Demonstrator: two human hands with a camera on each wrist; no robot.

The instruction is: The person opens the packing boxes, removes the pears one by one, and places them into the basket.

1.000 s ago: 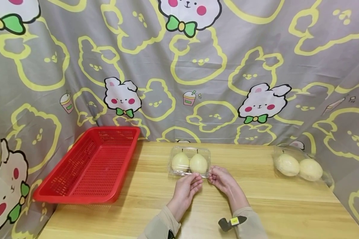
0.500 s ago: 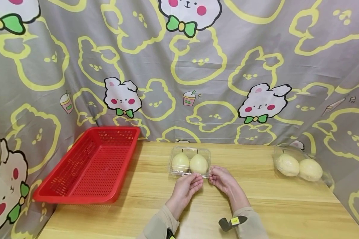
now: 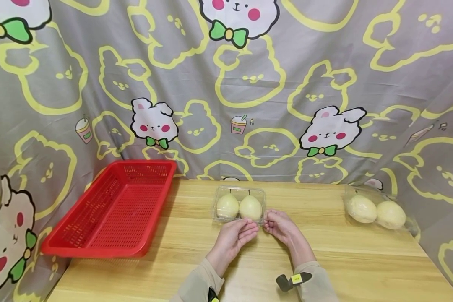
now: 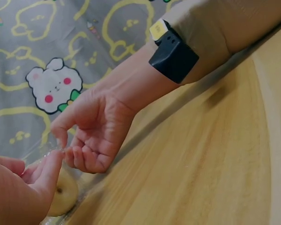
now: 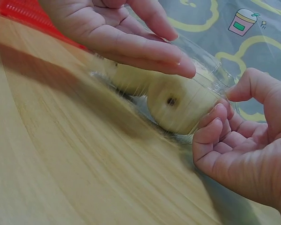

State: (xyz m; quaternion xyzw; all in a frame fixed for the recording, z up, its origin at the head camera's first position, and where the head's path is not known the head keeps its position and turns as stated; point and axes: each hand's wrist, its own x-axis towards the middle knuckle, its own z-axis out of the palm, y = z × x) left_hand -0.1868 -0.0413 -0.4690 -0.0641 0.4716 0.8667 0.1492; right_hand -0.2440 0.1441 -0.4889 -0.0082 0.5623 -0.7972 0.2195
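Two pale yellow pears (image 3: 227,205) with thin dark stems sit side by side in a clear plastic clamshell box (image 3: 216,213) at the middle of the table. My left hand (image 3: 230,240) lies along the box's front side, its fingers fairly straight and their tips at the rim. At the front right corner, my right hand (image 3: 283,226) pinches the plastic edge between thumb and curled fingers. The right wrist view shows that right hand (image 5: 243,136) close beside the nearer pear (image 5: 178,103), with the left hand's fingers (image 5: 150,49) stretched across above it.
A red perforated plastic basket (image 3: 124,218) stands on the left of the wooden table (image 3: 317,251). Another clear package (image 3: 370,192) with two pale yellow fruits (image 3: 362,209) lies at the far right. Behind the table hangs a grey cartoon-print curtain (image 3: 196,84).
My left hand has slid slightly to the right along the box's front edge, its fingers reaching nearer the right hand. The right hand keeps its place at the corner.
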